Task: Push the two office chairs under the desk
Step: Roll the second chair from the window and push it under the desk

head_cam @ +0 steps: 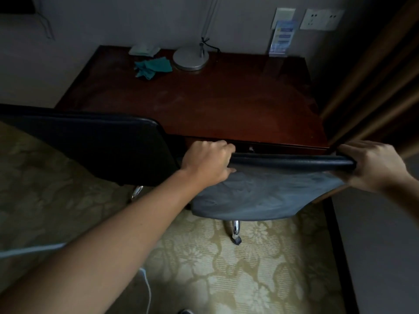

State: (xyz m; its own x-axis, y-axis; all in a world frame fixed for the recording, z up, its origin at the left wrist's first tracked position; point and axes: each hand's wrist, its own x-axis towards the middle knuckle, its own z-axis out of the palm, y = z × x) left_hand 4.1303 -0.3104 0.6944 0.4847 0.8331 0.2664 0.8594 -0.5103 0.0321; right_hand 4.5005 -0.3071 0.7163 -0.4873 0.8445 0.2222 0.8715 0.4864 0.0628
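Both the left hand (207, 163) and right hand (374, 165) grip the grey padded office chair (260, 191), close before the dark red wooden surface (204, 100). Its backrest may hit the edge; the black chair (90, 143) stands just left.

Dim room with a plain grey wall (136, 21) carrying a white socket plate (320, 19). Pale green floral-patterned carpet (226, 268) covers the floor; brown curtain folds (374, 75) hang at the right edge.

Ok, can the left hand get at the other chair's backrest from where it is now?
Probably yes. The left hand grips the right chair beside the left chair; nothing lies between them, but it must let go first.
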